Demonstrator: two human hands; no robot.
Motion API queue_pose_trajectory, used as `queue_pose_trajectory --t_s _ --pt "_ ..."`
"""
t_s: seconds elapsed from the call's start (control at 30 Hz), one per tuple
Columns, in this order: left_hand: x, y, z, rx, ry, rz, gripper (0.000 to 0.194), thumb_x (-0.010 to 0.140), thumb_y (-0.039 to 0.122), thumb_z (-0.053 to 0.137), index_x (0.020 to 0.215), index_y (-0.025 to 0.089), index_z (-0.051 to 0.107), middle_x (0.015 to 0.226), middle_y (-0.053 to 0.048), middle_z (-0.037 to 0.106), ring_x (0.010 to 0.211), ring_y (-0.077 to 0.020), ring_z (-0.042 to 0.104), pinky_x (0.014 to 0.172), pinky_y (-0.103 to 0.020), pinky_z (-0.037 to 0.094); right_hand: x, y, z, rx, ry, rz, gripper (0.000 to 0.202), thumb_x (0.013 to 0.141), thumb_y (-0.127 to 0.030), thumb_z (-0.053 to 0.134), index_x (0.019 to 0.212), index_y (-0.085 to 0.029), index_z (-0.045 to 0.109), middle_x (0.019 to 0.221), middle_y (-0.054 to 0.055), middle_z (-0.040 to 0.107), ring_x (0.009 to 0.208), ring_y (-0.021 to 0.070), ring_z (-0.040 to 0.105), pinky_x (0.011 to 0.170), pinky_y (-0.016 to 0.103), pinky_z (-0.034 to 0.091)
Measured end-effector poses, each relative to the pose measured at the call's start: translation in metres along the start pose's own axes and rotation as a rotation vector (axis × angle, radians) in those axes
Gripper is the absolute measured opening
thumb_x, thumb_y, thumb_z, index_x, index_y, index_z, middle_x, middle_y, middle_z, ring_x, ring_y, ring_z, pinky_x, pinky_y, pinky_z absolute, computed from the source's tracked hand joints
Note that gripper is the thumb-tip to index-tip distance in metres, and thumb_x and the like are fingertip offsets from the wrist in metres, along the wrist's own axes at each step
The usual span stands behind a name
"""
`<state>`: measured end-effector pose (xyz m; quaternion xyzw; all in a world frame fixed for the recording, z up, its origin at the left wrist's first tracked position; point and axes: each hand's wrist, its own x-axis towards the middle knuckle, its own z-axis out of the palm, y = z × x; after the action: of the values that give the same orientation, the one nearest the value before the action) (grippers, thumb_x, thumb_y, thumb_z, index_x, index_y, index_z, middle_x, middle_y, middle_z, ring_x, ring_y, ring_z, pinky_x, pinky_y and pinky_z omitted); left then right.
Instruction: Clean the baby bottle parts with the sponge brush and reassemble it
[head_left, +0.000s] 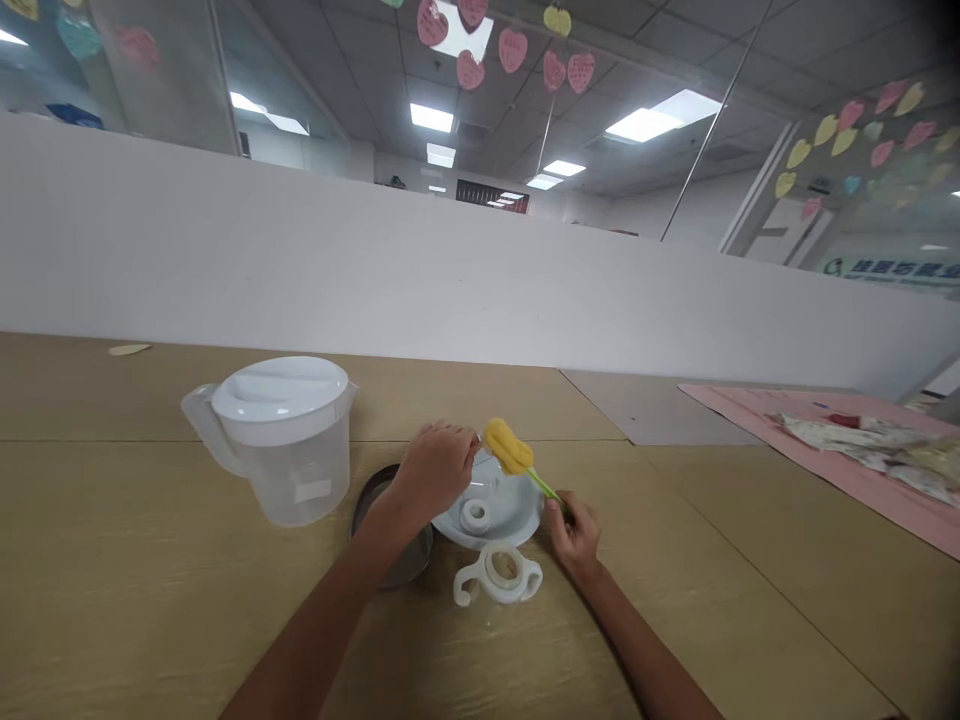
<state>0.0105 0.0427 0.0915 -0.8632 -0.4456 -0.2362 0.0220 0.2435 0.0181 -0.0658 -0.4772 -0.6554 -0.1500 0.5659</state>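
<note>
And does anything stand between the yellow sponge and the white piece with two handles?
Yes. In this view the white bowl, with a white ring inside, lies between the yellow sponge, held by its green stem in the right hand, and the two-handled piece.

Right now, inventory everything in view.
Pitcher: 1, translucent, left
Basin: 1, white, centre
Dish: 1, dark, beside basin
Ring: 1, white, at basin
Handled bottle: 1, white top, front
Sponge brush: 1, yellow head, over basin
Flat piece: 1, pale, back left
Cloth: 1, pink, right
Crumpled items: several, mixed, on cloth
Heart notes: many, mixed, top
Lights: several, white, overhead
Wall: 1, white, behind
Table: 1, tan, foreground
Left hand: 1, over basin
Right hand: 1, on brush
</note>
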Motion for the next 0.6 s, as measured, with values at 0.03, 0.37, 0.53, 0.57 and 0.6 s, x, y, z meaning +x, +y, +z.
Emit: queue_pose_trajectory --t_s 0.03,0.37,0.53,0.57,0.6 --pt "-0.001 0.000 -0.001 0.002 0.003 0.002 0.027 0.089 0.020 0.037 0.075 0.017 0.060 0.078 -0.005 0.066 0.078 -0.0189 0.057 0.073 -0.032 0.039 0.000 -0.002 0.000 -0.027 0.019 -0.058 0.016 0.085 -0.026 0.048 0.074 -0.017 0.055 0.054 -0.002 0.049 0.047 0.0108 0.044 0.048 0.023 0.037" --pt "-0.003 0.007 -0.002 -0.117 -0.181 0.006 0.026 0.086 0.014 0.036 0.083 0.017 0.062 0.087 -0.006 0.068 0.084 -0.0196 0.060 0.075 -0.030 0.040 -0.009 0.008 -0.016 -0.207 0.030 -0.235 0.012 0.084 -0.018 0.052 0.072 -0.017 0.053 0.053 -0.001 0.050 0.046 0.0102 0.045 0.046 0.023 0.035" --pt "0.002 -0.001 0.013 -0.365 -0.140 -0.092 0.029 0.088 0.017 0.032 0.085 0.018 0.060 0.089 -0.004 0.068 0.081 -0.0160 0.061 0.071 -0.026 0.041 -0.012 0.016 -0.016 -0.268 0.053 -0.205 0.011 0.087 -0.020 0.050 0.078 -0.016 0.056 0.051 -0.002 0.049 0.045 0.0107 0.045 0.046 0.024 0.036" --pt "0.004 -0.002 0.016 -0.408 -0.121 -0.112 0.030 0.089 0.019 0.031 0.083 0.018 0.060 0.087 -0.005 0.068 0.079 -0.0159 0.061 0.069 -0.026 0.042 -0.012 0.018 -0.015 -0.273 0.061 -0.198 0.010 0.087 -0.021 0.050 0.081 -0.015 0.057 0.052 -0.001 0.050 0.045 0.0108 0.046 0.047 0.024 0.037" --pt "0.005 -0.003 0.019 -0.445 -0.104 -0.132 0.031 0.090 0.022 0.031 0.081 0.017 0.060 0.084 -0.005 0.068 0.077 -0.0161 0.062 0.068 -0.026 0.042 -0.013 0.019 -0.015 -0.275 0.070 -0.192 0.010 0.087 -0.021 0.050 0.085 -0.014 0.058 0.053 -0.001 0.052 0.045 0.0110 0.047 0.047 0.024 0.038"
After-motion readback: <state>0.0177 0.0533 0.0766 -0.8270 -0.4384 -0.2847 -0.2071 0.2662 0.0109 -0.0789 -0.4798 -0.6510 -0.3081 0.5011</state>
